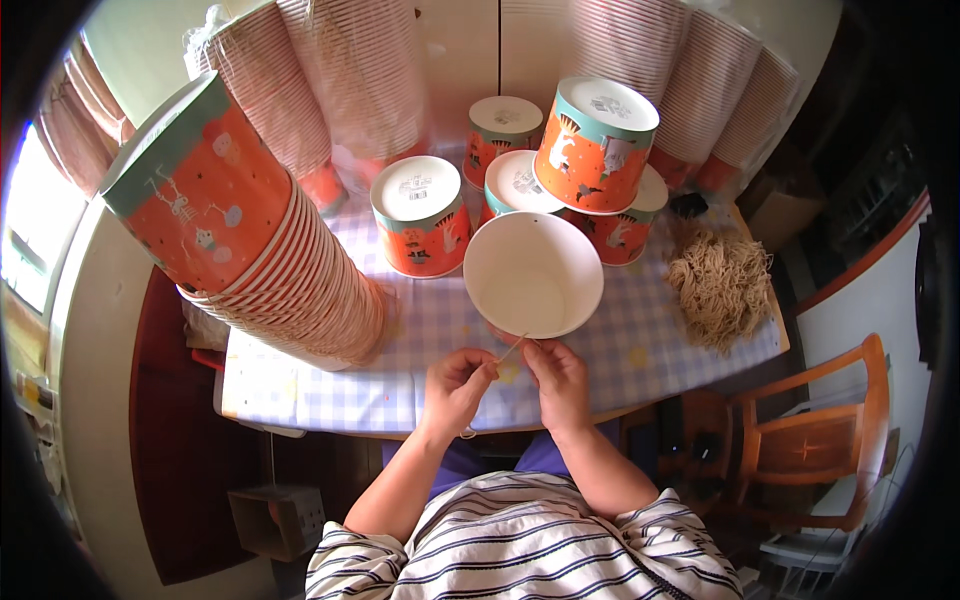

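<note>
A paper bucket [533,275] stands mouth up before me, its white inside showing and a small dark hole near its far rim. Just below its near rim, my left hand [457,390] pinches a thin tan cord [511,349]. The cord slants up from those fingers to the rim, where the fingertips of my right hand [560,385] are closed on its other end. Whether that end passes through the bucket's wall is too small to tell. A small loop of cord [467,433] shows below my left hand at the table edge.
A tall leaning stack of orange buckets [250,240] rises on the left. Upturned buckets [420,215] stand behind the open one, one [597,145] on top of others. A heap of tan cords [722,290] lies right on the checked tablecloth [340,395]. Bagged stacks [365,80] line the back.
</note>
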Available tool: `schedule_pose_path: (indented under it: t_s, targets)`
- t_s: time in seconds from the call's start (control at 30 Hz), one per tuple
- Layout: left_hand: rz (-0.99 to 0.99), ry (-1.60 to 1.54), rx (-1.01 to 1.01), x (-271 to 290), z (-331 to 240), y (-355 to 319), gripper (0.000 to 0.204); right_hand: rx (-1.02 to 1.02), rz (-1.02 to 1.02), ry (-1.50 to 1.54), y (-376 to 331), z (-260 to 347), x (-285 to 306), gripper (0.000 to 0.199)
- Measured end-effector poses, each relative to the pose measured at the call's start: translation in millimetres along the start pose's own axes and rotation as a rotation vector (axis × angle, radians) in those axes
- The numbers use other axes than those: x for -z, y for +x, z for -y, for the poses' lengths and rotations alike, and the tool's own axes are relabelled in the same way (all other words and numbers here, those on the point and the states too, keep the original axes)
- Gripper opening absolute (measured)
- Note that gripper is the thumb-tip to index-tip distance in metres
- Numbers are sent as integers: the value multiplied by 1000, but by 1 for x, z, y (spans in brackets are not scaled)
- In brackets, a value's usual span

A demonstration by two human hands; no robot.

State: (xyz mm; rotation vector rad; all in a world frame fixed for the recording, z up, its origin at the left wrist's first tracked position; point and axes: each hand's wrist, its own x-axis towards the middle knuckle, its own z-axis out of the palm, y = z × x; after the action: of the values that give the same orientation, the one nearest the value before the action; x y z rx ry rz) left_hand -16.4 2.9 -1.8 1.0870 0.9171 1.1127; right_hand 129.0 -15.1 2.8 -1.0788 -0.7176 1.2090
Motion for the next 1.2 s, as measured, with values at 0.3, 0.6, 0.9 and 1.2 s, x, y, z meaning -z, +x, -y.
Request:
schedule_pose_path:
  t_s: [0.3, 0.6, 0.9, 1.2]
  targets:
    - [30, -91, 79, -4, 14, -10, 11, 67, -24, 30, -1, -4, -3, 14]
    - [-6, 22, 106, -5, 29, -25, 14, 1, 137, -51, -12, -32, 22, 10]
    - [-11, 98, 44, -9, 35, -32, 17, 70, 144, -119, -17, -30, 14, 8]
    - [1, 118, 19, -13, 32, -34, 17, -14, 118, -20, -20, -29, 10, 12]
